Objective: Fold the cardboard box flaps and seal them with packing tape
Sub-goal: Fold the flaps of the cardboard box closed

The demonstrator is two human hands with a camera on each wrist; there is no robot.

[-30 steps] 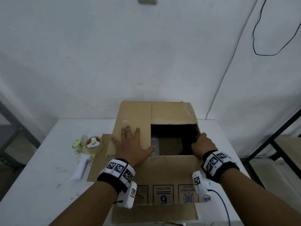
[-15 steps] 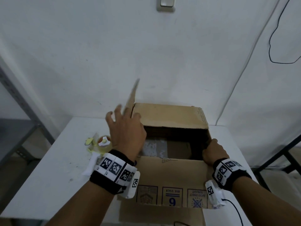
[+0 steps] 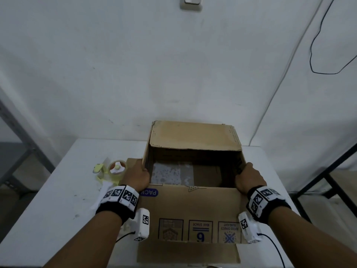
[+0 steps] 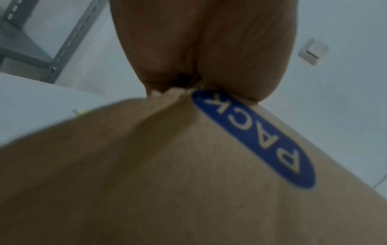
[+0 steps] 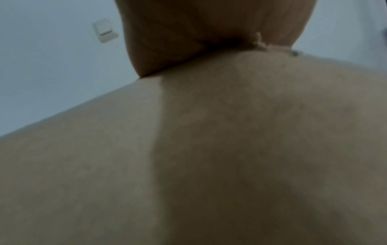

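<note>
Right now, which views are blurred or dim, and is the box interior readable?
Head view: sharp but dim, wide-angle bend at the edges; the cardboard box interior is mostly shadowed. Left wrist view: soft, left hand close up. Right wrist view: blurrier, dark cardboard and right hand only.

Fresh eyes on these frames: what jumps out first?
The open cardboard box mid-table, top still gaping, far flap angled up toward the wall. The left hand and right hand grip its near corners. A yellow tape dispenser lies untouched left of the box.
</note>
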